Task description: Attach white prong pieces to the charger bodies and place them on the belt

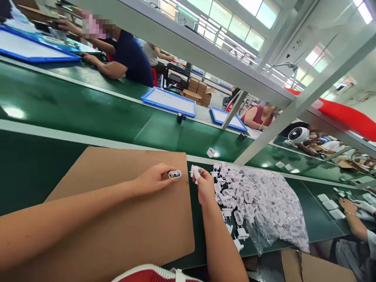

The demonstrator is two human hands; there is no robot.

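Above the brown cardboard sheet (132,223), my left hand (155,178) grips a small white oval housing (175,174) between thumb and fingers; its open end faces me and dark and yellow-green bits show inside. Just to the right, past the sheet's edge, my right hand (204,184) is closed on a white plug part (195,172) with pins pointing left. The two pieces are apart. Beside my right hand lies a clear plastic bag (276,207) full of similar white plug parts, some spilled loose (242,234) on the green table.
A white housing (210,152) stands on the green conveyor belt (117,123) ahead; two more (284,166) lie farther right. Blue-rimmed trays (169,102) line the far side. A slanting metal post (264,129) rises beyond the bag. Other people sit across and at right.
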